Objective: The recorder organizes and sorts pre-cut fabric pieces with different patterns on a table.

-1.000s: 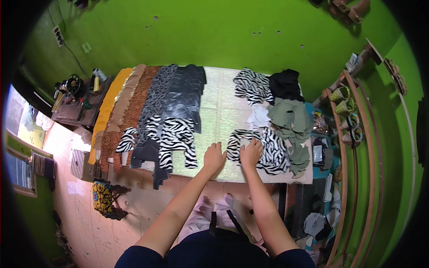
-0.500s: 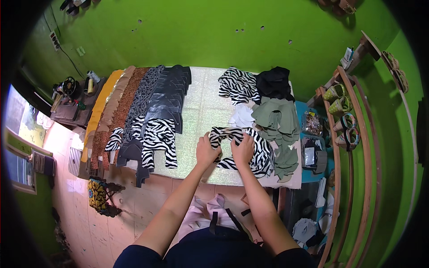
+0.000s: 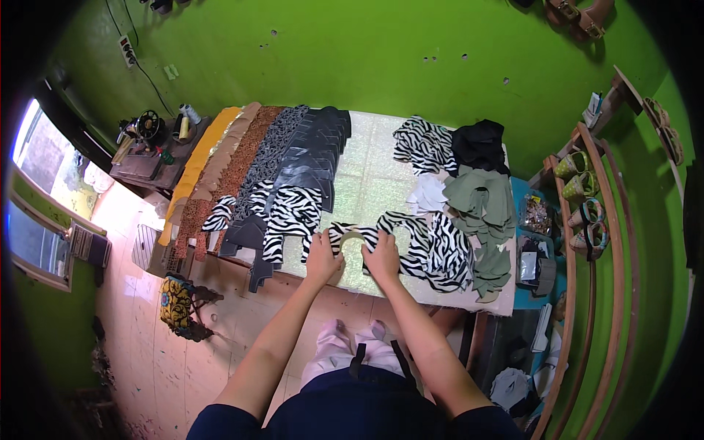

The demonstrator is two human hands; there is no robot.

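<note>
Near the front edge of the table, a zebra-print cut piece point(image 3: 355, 229) shaped like an arch is stretched between my hands. My left hand point(image 3: 323, 259) has its fingers closed on one end, and my right hand point(image 3: 382, 257) grips the other. A pale underside shows along the inner curve. Just left of my left hand lies a stack of similar zebra-print pieces point(image 3: 295, 209), overlapping dark grey ones. To the right of my right hand spreads a looser pile of zebra-print pieces point(image 3: 449, 249). My fingertips are partly hidden by the hands.
Rows of yellow point(image 3: 202, 161), tan, brown and dark grey pieces point(image 3: 319, 147) overlap on the table's left. Olive pieces point(image 3: 480, 198), white pieces point(image 3: 427, 193) and black material point(image 3: 478, 144) lie right. A sewing machine point(image 3: 149, 125) stands far left; a wooden shoe rack point(image 3: 579, 293) stands right.
Both hands have moved left across the table with the zebra-print piece, away from the right-hand pile and close to the left stack. The view has also shifted.
</note>
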